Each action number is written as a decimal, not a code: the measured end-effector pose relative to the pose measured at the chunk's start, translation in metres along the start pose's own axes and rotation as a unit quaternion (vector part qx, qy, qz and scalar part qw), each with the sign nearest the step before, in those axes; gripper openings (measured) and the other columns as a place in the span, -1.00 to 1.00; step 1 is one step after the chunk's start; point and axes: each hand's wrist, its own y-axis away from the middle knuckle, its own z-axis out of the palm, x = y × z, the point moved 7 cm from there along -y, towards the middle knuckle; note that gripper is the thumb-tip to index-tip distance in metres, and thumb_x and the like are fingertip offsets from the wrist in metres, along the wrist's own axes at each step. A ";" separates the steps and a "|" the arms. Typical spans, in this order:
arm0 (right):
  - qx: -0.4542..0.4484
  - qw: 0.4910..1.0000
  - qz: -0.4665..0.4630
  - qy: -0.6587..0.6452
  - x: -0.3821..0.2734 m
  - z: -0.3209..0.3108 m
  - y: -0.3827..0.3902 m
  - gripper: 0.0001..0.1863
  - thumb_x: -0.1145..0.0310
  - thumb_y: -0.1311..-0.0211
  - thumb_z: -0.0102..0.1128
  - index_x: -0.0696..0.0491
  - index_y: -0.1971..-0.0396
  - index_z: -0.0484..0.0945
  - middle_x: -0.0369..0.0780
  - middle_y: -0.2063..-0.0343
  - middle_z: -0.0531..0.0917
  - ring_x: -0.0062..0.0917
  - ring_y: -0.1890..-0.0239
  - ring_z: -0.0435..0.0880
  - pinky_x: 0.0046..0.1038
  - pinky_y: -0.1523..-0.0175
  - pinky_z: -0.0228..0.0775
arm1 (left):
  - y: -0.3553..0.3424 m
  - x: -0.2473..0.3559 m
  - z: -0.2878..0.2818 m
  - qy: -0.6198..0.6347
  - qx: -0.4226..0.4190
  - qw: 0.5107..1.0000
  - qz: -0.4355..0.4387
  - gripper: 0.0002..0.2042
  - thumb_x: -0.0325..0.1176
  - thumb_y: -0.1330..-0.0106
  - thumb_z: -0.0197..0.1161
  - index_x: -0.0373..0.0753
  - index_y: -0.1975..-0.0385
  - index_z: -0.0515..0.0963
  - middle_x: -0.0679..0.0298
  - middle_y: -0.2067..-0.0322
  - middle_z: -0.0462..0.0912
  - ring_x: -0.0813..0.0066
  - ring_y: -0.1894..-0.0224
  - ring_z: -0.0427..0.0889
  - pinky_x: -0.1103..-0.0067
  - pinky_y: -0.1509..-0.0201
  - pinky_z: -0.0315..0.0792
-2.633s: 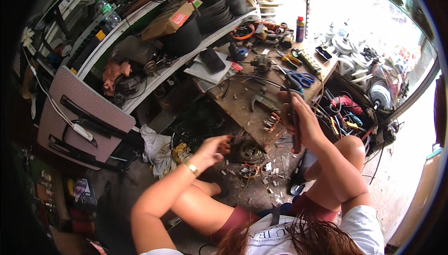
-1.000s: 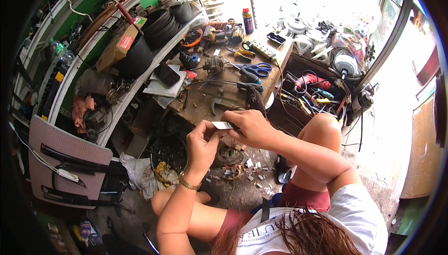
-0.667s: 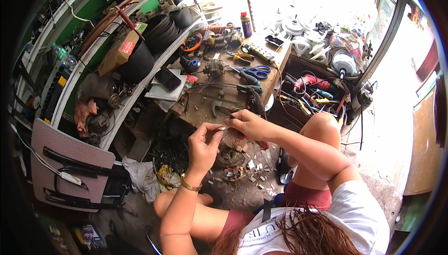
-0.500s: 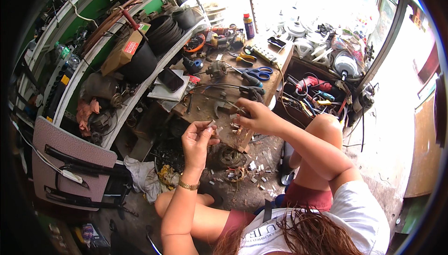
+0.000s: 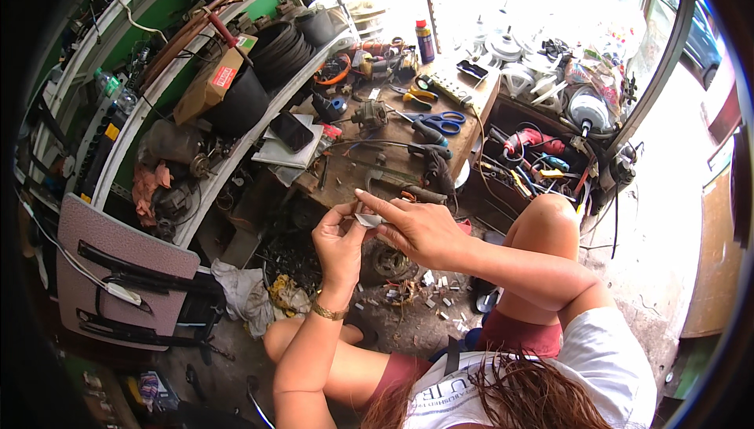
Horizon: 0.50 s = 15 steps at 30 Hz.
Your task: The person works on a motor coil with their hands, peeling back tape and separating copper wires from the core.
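Note:
My left hand (image 5: 341,250) is closed in a pinch on a small, flat, whitish-grey piece (image 5: 367,219), held up just off the bench's near edge. Against that same piece press the fingers of my right hand (image 5: 424,231), its index finger stretched across my left fingertips. The piece looks like a scrap of paper or thin sheet; its exact kind is too small to tell. Behind my hands lies the wooden workbench (image 5: 345,174). On it, a curved metal part is partly hidden by my right fingers.
Blue-handled scissors (image 5: 446,122), yellow-handled pliers (image 5: 416,95), a phone (image 5: 291,131) and a spray can (image 5: 424,42) lie or stand on the bench. A tool box (image 5: 542,154) sits at its right. White scraps litter the floor below; a shelf (image 5: 228,146) runs along the left.
My right hand has come from over the bench, left and toward me, to meet my left hand. The whitish piece now sits between both hands' fingers. The view has shifted slightly.

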 end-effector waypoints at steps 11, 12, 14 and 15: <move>0.054 0.998 -0.031 -0.019 0.008 -0.001 0.000 -0.39 0.24 -0.35 -0.06 -0.07 -0.37 0.07 -0.02 0.25 0.60 -0.04 0.19 0.59 -0.14 0.13 0.38 | -0.001 -0.001 0.001 -0.010 -0.024 1.000 0.005 -0.82 -0.39 -0.32 0.21 -0.35 0.18 0.55 0.26 0.29 0.66 0.57 0.29 0.66 0.59 0.21 0.65; 0.047 0.998 -0.026 -0.014 0.007 -0.002 0.000 -0.39 0.23 -0.35 -0.07 -0.07 -0.37 0.06 0.00 0.27 0.59 -0.04 0.21 0.59 -0.14 0.14 0.37 | -0.001 -0.001 -0.001 -0.015 -0.024 1.000 0.007 -0.82 -0.38 -0.32 0.23 -0.35 0.20 0.55 0.26 0.30 0.66 0.57 0.30 0.66 0.60 0.23 0.65; 0.030 0.999 -0.017 -0.007 0.005 -0.004 0.000 -0.39 0.22 -0.36 -0.08 -0.07 -0.38 0.05 0.01 0.31 0.58 -0.03 0.23 0.58 -0.13 0.15 0.36 | 0.000 0.003 -0.001 -0.026 -0.032 0.999 0.023 -0.83 -0.38 -0.29 0.25 -0.35 0.23 0.55 0.28 0.33 0.66 0.60 0.31 0.65 0.63 0.27 0.64; 0.021 1.000 -0.014 -0.006 0.005 -0.005 0.000 -0.39 0.21 -0.36 -0.08 -0.08 -0.38 0.05 0.02 0.33 0.58 -0.03 0.25 0.58 -0.13 0.16 0.36 | 0.001 0.006 -0.001 -0.032 -0.036 0.998 0.032 -0.83 -0.38 -0.28 0.27 -0.35 0.25 0.55 0.29 0.34 0.66 0.61 0.32 0.64 0.64 0.29 0.63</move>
